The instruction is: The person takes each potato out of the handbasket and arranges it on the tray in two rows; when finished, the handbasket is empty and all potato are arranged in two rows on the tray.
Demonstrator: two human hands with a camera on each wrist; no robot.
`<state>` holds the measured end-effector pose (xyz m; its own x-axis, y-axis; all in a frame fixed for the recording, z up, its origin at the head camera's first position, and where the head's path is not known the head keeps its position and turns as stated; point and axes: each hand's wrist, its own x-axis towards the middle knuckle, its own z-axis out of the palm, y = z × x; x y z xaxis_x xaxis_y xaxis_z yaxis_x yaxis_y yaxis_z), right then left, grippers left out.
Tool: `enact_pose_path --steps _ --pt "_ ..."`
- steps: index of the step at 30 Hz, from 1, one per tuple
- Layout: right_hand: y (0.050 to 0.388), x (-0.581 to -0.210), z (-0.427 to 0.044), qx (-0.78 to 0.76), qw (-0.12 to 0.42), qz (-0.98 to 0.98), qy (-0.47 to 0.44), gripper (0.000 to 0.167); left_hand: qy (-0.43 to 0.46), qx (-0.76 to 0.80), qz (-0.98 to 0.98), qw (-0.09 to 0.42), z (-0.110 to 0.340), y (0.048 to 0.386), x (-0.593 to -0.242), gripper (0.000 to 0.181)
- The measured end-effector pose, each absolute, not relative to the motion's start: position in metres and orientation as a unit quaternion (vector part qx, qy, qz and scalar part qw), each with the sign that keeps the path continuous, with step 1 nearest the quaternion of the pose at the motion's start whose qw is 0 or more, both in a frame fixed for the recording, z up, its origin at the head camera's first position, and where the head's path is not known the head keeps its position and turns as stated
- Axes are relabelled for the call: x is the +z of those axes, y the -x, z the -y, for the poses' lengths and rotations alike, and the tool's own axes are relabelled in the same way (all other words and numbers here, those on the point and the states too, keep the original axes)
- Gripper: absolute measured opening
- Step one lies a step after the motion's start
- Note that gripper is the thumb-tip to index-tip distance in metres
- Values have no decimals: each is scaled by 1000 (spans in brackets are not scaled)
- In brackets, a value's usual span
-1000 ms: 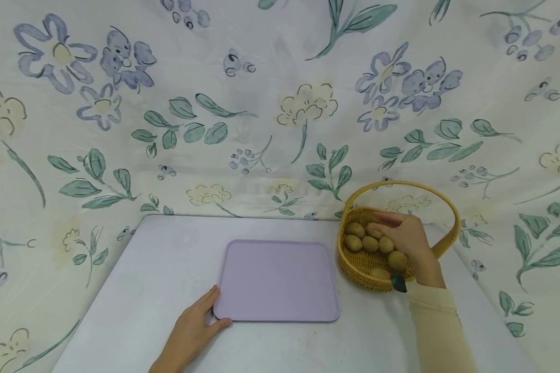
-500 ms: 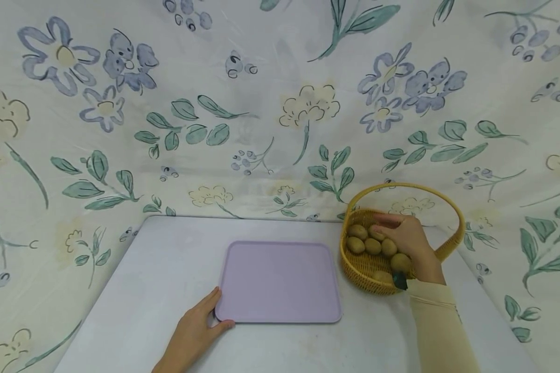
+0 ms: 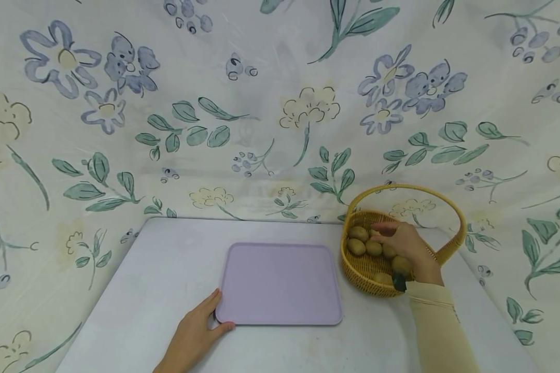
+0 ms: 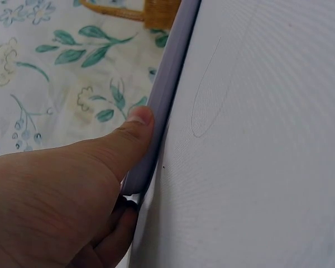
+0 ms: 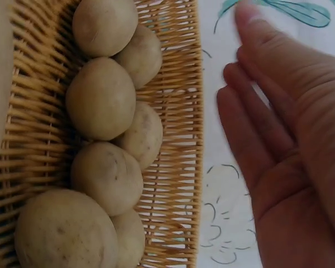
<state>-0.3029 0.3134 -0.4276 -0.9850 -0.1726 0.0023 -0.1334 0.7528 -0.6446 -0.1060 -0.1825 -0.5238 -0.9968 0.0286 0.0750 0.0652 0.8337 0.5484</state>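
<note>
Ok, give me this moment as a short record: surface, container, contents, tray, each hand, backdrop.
Surface: white table
Container: wicker basket with arched handle, to the right of the tray
Contents: potatoes, at least seven visible
Tray: lavender rectangular tray, nothing on it
Left hand: left hand grips the tray's near left corner
Right hand: right hand over the basket, holding nothing
Backdrop: floral-print sheet

Basket (image 3: 365,266) in all three views
</note>
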Motion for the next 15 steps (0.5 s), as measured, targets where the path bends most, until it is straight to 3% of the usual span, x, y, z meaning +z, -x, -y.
enact_pose_path --steps 15 --pt "311 -438 -319 -322 51 -942 77 49 28 -285 957 38 183 107 -525 88"
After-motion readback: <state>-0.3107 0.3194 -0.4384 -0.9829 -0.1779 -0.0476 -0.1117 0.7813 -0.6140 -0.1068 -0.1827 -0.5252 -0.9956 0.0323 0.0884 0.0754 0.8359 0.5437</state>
